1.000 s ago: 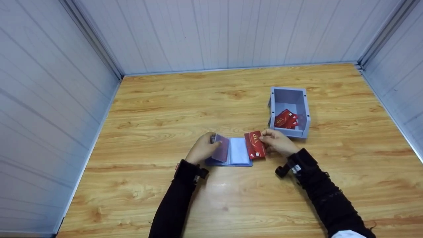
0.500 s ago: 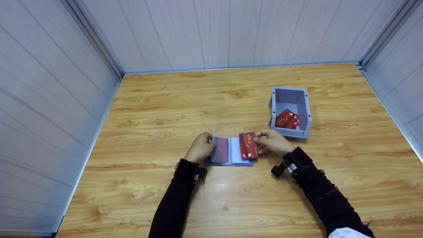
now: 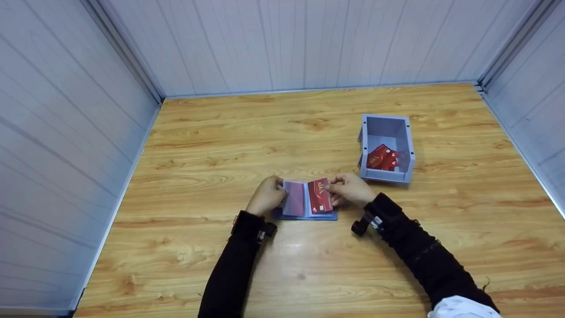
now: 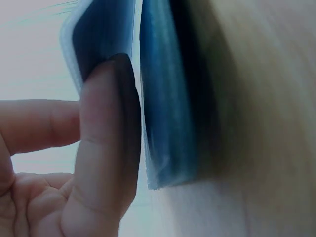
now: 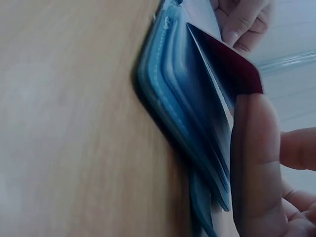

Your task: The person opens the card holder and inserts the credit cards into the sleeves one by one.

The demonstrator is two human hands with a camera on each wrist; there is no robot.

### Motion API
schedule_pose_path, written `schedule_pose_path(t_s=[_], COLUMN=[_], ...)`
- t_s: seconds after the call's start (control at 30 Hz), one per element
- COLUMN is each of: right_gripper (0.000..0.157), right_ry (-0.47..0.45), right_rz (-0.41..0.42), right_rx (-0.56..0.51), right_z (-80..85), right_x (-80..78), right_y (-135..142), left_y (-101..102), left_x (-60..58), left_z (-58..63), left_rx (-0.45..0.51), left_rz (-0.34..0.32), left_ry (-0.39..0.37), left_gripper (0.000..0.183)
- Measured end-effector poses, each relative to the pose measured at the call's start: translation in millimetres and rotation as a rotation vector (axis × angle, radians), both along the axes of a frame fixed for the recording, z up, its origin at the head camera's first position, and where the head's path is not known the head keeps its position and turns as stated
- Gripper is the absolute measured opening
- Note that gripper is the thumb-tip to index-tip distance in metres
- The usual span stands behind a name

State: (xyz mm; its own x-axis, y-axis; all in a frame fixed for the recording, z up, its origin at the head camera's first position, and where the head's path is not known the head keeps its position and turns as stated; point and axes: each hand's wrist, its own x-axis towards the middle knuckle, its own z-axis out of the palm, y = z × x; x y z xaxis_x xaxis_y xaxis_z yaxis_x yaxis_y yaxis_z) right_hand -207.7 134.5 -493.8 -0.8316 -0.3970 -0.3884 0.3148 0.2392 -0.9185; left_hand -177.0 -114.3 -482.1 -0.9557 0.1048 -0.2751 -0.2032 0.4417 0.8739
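A blue card holder [image 3: 310,217] lies spread on the table, its clear sleeves folded out to both sides. My left hand [image 3: 266,196] pinches the left-side sleeve [image 3: 293,198] between thumb and finger; the left wrist view shows this page [image 4: 106,29] lifted off the ones beneath. On the other side, my right hand [image 3: 353,191] pinches a red VIP card [image 3: 319,197] by its right edge. The card overlaps the right-hand sleeve in the head view. In the right wrist view, the card [image 5: 232,61] tilts over the stacked sleeves, its far edge right at them.
A grey open-front bin [image 3: 385,176] stands behind my right hand, with several red VIP cards [image 3: 380,157] inside. White panel walls [image 3: 282,48] enclose the wooden table [image 3: 247,132] at the back and sides.
My right hand has moved left with the red card, from beside the card holder to over its right-hand sleeve. The left-side sleeve has swung flatter to the left under my left hand.
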Motion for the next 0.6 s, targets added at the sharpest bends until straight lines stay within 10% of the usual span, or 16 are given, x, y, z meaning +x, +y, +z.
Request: schedule_pose_path(t_s=[0.6], right_gripper=[0.015], right_ry=[-0.011], right_rz=[0.000], right_rx=[0.025], right_z=[-3.4], right_x=[-0.7], right_y=[-17.8], left_y=[2.8], left_x=[-0.6], left_z=[-1.4], left_rx=[0.059], left_rz=[0.031], left_ry=[-0.032], left_gripper=[0.029])
